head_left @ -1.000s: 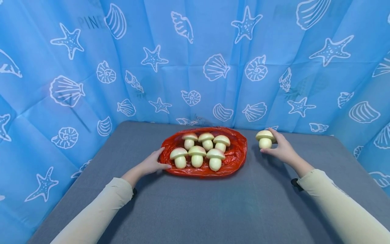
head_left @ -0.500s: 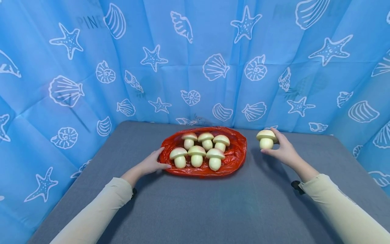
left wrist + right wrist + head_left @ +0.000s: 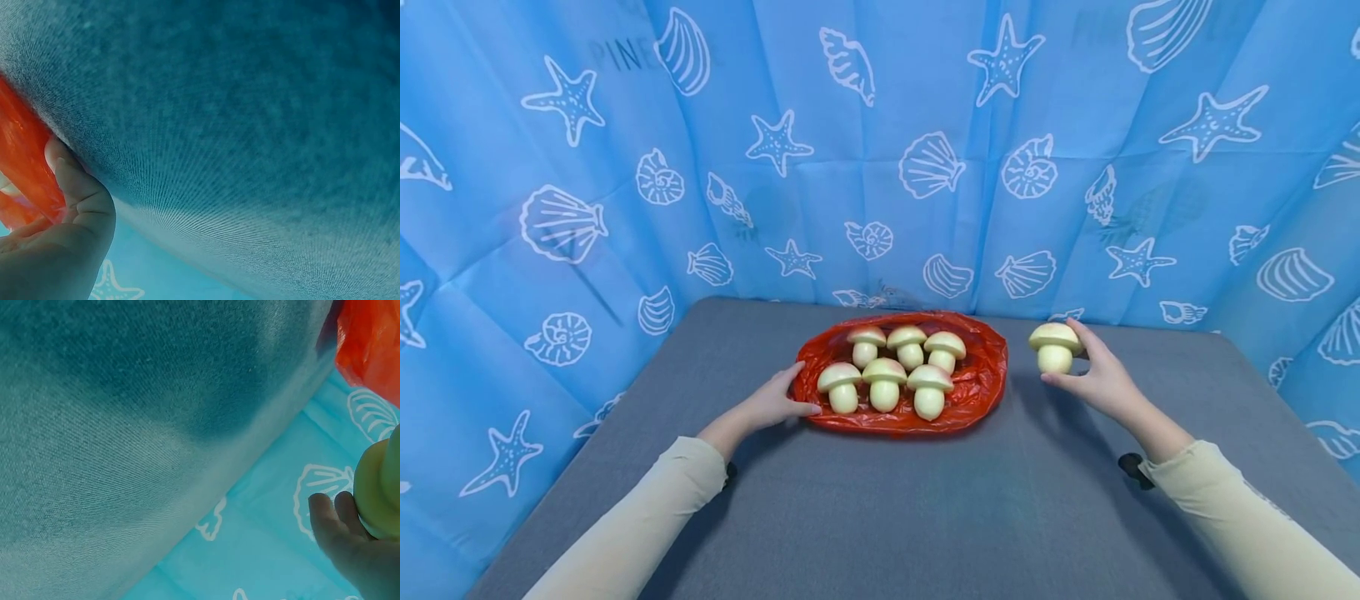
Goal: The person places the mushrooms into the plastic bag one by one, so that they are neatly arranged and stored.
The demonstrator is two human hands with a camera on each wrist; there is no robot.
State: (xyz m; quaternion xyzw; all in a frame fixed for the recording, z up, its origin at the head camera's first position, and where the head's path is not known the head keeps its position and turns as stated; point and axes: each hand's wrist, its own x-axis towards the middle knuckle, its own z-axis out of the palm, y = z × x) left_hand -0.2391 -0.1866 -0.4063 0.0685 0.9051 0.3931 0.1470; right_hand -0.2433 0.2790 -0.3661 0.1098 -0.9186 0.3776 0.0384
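Observation:
My left hand (image 3: 772, 402) holds the left edge of a red plastic bag (image 3: 977, 408) spread open like a bowl. In the left wrist view, the bag's edge (image 3: 25, 156) lies between thumb and fingers. Inside the bag stand several pale yellow mushrooms (image 3: 884, 386) in two rows, caps up, some tinged pink. My right hand (image 3: 1101, 375) grips one more mushroom (image 3: 1055, 350) upright between thumb and fingers, raised over the table to the right of the bag. The right wrist view shows only part of that mushroom (image 3: 375, 494), beside the fingertips.
A grey cloth covers the table (image 3: 925, 517). Behind it and along both sides hangs a blue curtain (image 3: 865, 200) printed with white shells and starfish. The held mushroom is near the table's back edge. A dark wristband (image 3: 1133, 471) shows at the right cuff.
My right hand, with the mushroom, has shifted very slightly, the wrist moving a little right and down. The left hand and the bag have stayed in place.

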